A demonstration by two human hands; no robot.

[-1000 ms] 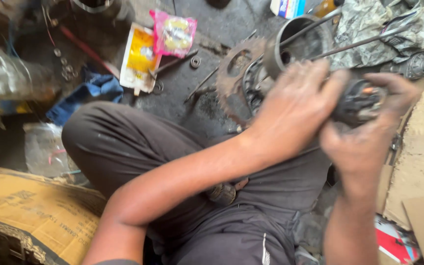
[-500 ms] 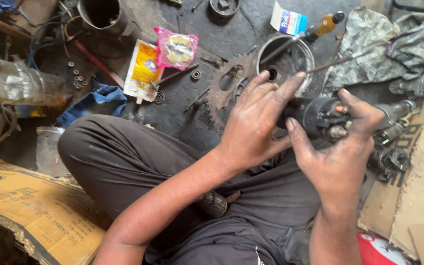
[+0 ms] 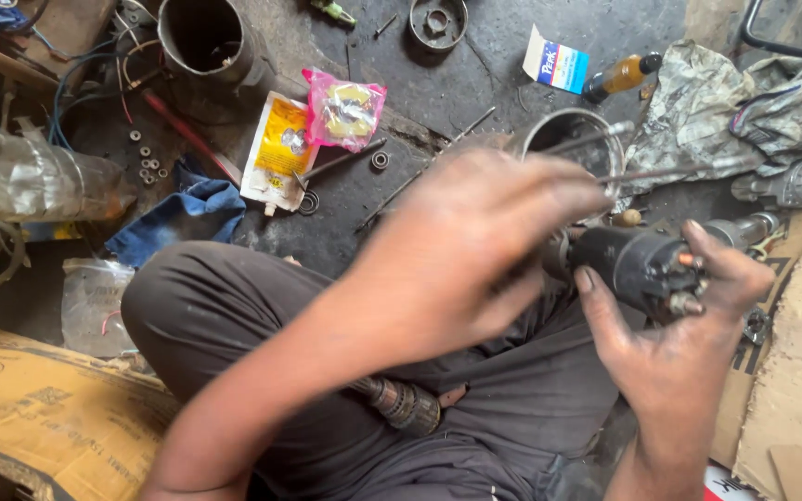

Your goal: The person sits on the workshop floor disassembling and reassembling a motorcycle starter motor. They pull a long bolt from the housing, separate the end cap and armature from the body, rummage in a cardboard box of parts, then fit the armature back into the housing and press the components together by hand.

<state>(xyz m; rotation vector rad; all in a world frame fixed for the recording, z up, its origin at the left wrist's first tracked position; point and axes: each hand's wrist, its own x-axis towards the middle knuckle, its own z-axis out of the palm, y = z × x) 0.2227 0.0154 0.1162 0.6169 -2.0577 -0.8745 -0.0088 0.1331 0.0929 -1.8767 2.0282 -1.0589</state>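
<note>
Compared with half a second earlier, the left hand (image 3: 475, 255) is sweeping leftward and is appearing motion-blurred, fingers spread and pointing right, gripping nothing visible, while the dark cylindrical motor part (image 3: 633, 264) is sitting lower toward the lap. Right hand (image 3: 675, 348) is reaching up from the lower edge, palm toward the camera, thumb and fingers clamped around the motor part's terminal end. Blur is obscuring whether the left fingertips are touching the part's near end. A ribbed armature (image 3: 401, 404) is lying on the dark trousers (image 3: 234, 306), partly hidden under the left forearm. Behind the hands, a metal tin (image 3: 568, 139) is partly covered.
</note>
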